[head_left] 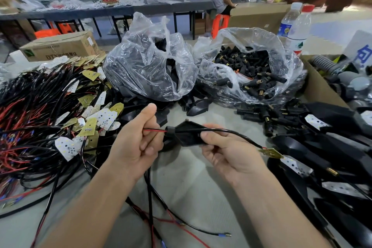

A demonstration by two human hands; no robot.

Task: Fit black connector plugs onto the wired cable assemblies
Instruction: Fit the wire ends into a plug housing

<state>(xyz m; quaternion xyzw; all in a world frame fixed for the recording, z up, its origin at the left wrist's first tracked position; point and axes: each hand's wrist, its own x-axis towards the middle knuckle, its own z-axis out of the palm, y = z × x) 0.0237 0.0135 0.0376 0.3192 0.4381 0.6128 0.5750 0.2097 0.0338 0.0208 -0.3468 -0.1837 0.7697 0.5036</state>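
Observation:
My left hand (135,141) pinches the red and black wires (156,130) of a cable assembly just left of a black plastic housing (186,134). My right hand (227,150) grips the housing's right end, fingers curled round it. The black cable (237,134) runs out past my right hand to a small gold circuit board (271,153). The wires' loose ends hang below my left hand toward the table's front. An open plastic bag of black connector plugs (251,74) sits behind, with loose plugs (267,116) spilled in front of it.
A heap of wired assemblies with boards (50,119) fills the left. A second plastic bag of black housings (147,66) stands centre back. Finished black housings (332,157) pile at right beside a cardboard box (320,84). Two water bottles (298,28) stand behind.

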